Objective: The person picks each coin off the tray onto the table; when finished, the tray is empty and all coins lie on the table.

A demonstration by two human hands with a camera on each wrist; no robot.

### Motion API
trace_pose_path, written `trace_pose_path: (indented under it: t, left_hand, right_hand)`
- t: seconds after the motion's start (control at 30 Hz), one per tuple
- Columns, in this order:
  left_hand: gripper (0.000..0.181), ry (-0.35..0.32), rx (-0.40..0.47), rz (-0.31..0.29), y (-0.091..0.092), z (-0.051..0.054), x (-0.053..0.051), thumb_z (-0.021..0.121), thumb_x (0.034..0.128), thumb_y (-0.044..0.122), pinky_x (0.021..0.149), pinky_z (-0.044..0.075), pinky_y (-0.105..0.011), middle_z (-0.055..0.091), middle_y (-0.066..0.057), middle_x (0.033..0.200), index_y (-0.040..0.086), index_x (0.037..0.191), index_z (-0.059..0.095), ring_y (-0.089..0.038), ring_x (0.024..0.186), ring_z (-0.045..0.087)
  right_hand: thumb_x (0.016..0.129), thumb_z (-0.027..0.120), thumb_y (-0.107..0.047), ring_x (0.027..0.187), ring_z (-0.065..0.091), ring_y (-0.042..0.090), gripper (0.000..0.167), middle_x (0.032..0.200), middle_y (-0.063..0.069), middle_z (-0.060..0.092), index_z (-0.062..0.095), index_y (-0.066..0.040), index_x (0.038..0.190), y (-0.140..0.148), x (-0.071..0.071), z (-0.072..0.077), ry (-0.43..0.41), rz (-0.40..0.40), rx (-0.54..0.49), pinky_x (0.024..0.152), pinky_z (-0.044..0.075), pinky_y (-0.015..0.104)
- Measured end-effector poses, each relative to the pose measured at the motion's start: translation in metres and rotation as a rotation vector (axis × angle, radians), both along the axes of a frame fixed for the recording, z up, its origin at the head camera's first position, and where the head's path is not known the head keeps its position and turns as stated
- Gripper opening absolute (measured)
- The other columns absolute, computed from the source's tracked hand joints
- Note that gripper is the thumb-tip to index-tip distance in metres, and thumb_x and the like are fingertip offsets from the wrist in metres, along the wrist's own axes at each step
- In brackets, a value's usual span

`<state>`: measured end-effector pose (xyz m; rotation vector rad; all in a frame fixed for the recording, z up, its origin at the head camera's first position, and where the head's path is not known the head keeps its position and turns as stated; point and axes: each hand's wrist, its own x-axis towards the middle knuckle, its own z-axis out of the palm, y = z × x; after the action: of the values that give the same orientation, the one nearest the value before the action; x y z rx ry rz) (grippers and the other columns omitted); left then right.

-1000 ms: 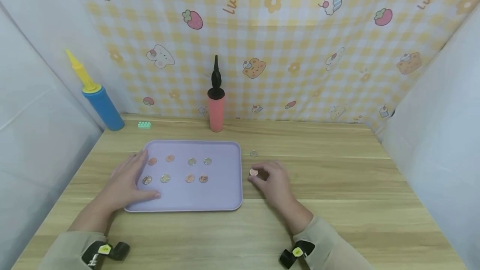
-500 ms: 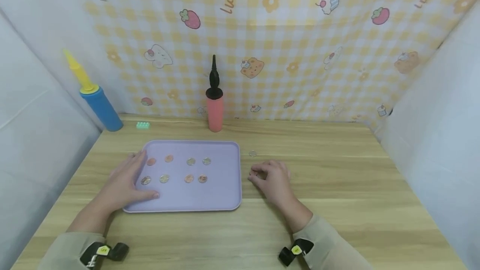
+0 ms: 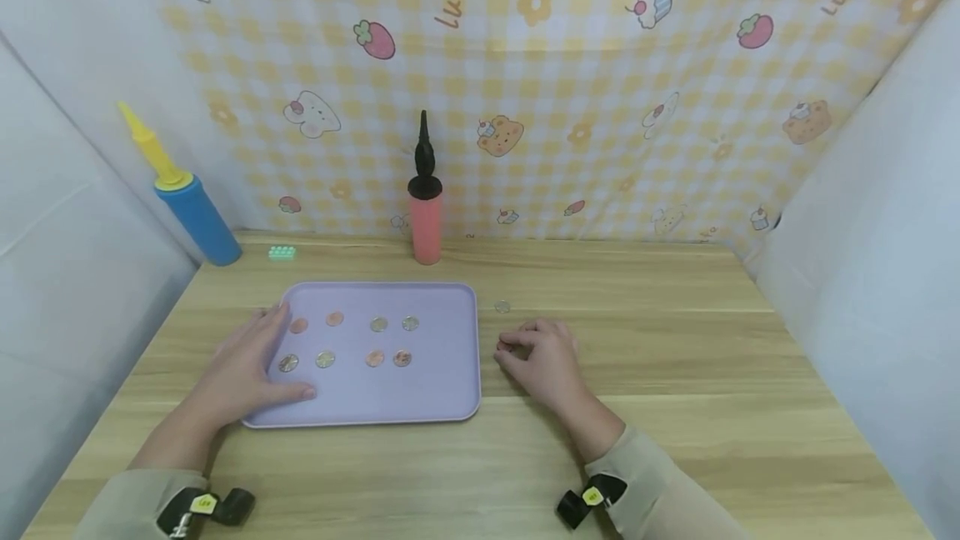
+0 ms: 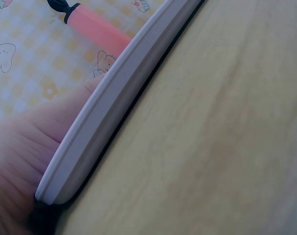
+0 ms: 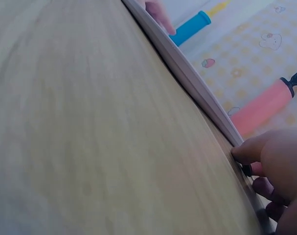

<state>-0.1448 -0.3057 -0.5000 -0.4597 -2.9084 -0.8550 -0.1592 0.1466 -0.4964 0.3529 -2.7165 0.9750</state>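
Wood-grain table (image 3: pixel 675 315): lavender rectangular tray (image 3: pixel 375 398), eight round metal coins (image 3: pixel 402 358) inside; left hand (image 3: pixel 243 369) spread against it; right hand (image 3: pixel 546 361) pinches half-hidden coppery coin (image 3: pixel 505 347).

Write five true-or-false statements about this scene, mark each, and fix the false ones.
1. Eight coins show on the lilac tray. True.
2. The left hand is at the tray's right end. False: the left hand is at its left end.
3. A silver-coloured coin lies on the table outside the tray. True.
4. The pink balloon pump lies on its side. False: the pink balloon pump stands on end, nozzle up.
5. The green toy brick sits between the blue balloon pump and the pink one. True.
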Motion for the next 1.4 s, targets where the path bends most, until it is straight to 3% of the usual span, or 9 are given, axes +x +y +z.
trace_pose_path:
  t: [0.87, 1.2, 1.4]
  left_hand:
    - [0.138, 0.025, 0.013, -0.015, -0.0001, -0.0022, 0.0000, 0.098, 0.0702, 0.052, 0.122, 0.006, -0.076, 0.023, -0.037, 0.168, -0.008, 0.166, 0.018, -0.064, 0.152, 0.018]
    - [0.140, 0.018, 0.008, -0.012, -0.0006, -0.0013, -0.0018, 0.098, 0.0696, 0.053, 0.120, 0.008, -0.078, 0.021, -0.036, 0.169, -0.006, 0.167, 0.017, -0.065, 0.151, 0.018]
    - [0.140, 0.011, 0.008, -0.005, -0.0002, -0.0019, -0.0009, 0.097, 0.0702, 0.055, 0.121, 0.007, -0.076, 0.022, -0.036, 0.169, -0.006, 0.167, 0.017, -0.064, 0.152, 0.018]
  right_hand:
    - [0.084, 0.090, -0.022, 0.108, 0.058, 0.030, 0.019, 0.103, -0.003, 0.072, 0.088, -0.018, 0.102, 0.0001, 0.0011, 0.0019, -0.028, -0.005, -0.008, 0.097, 0.036, 0.056]
    - [0.085, 0.089, -0.024, 0.104, 0.059, 0.029, 0.021, 0.103, -0.001, 0.075, 0.087, -0.016, 0.104, 0.0007, 0.0001, -0.0022, 0.033, -0.001, -0.032, 0.097, 0.037, 0.055]
    - [0.086, 0.086, -0.022, 0.101, 0.064, 0.027, 0.024, 0.100, 0.001, 0.078, 0.086, -0.013, 0.108, -0.0005, -0.0020, -0.0038, 0.109, 0.010, -0.044, 0.094, 0.045, 0.051]
